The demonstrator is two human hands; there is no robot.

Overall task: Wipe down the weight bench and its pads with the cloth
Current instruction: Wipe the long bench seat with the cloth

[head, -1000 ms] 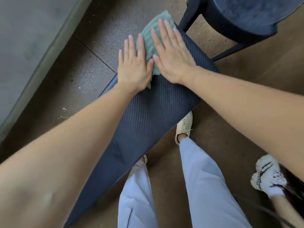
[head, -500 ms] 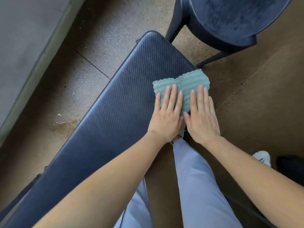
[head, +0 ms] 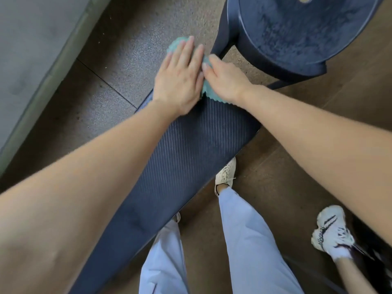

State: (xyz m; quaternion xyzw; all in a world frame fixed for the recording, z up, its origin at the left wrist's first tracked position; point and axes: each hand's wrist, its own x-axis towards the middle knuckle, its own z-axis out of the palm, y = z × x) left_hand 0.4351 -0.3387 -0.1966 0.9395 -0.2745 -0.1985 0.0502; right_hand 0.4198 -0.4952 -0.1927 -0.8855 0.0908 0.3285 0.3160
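- Left hand (head: 180,81) flat, palm down, fingers (head: 186,52) straight and close together, pressing the teal cloth (head: 209,93) onto the far end of the bench pad (head: 191,149).
- Right hand (head: 224,81) just beside the left, touching it at the fingertips; fingers curled narrow onto the cloth, pinning it, though whether pinching a fold cannot be told.
- Cloth mostly hidden under both palms: one rounded corner showing beyond the left fingertips, a scalloped edge showing below the right wrist.
- Bench pad dark, ribbed, running from under the fingers diagonally down to the lower left, beneath the left forearm.
- Dark chair (head: 297,39) just past the right fingertips, one leg close beside them; nothing lying on its seat.
- Below the wrists: pale trousers (head: 250,240) and a white shoe (head: 226,172) against the pad's right edge.
- Well to the right of the hands, another white trainer (head: 331,232) on the brown floor (head: 318,115).
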